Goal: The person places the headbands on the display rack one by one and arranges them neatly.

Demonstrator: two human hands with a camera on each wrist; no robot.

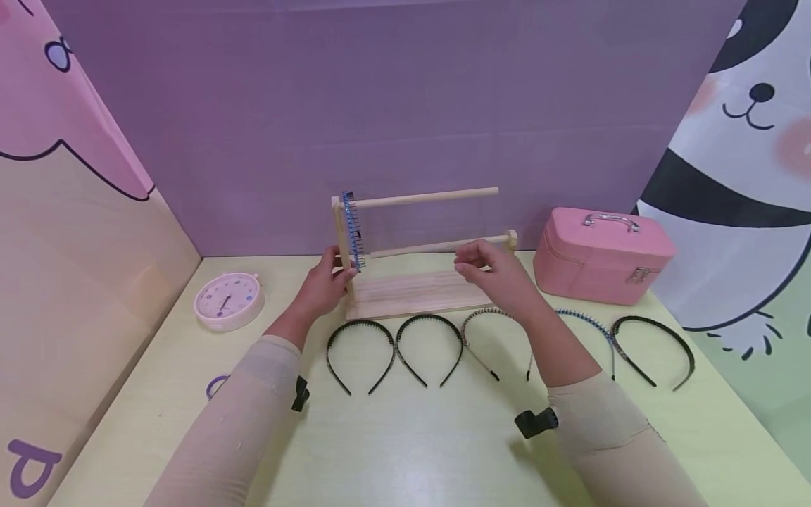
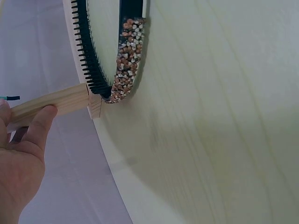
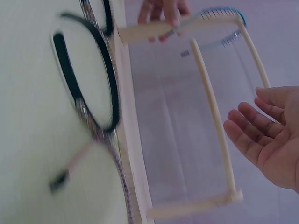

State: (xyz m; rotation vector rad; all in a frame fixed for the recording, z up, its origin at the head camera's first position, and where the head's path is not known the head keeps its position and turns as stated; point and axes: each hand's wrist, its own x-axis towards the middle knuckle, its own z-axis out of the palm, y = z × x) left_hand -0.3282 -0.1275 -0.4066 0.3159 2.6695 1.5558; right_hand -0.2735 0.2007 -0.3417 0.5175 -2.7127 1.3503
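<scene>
A wooden stand (image 1: 412, 294) has a flat base, a left upright and two horizontal dowels. A blue toothed headband (image 1: 350, 224) hangs on the upper dowel, against the left upright. My left hand (image 1: 326, 285) holds the left upright (image 2: 56, 102) low down, fingers and thumb about the wood, close to the headband's lower end. Loosely bent and holding nothing, my right hand (image 1: 497, 273) is in front of the lower dowel (image 3: 212, 107); its palm and fingers show in the right wrist view.
Before the stand lie several headbands in a row, among them a black one (image 1: 360, 322), a beige one (image 1: 465, 331), a blue one (image 1: 586, 319) and a dark one (image 1: 671, 331). A pink case (image 1: 595, 264) stands right, a round clock (image 1: 228, 299) left. Near the left sleeve is a purple ring (image 1: 211, 387).
</scene>
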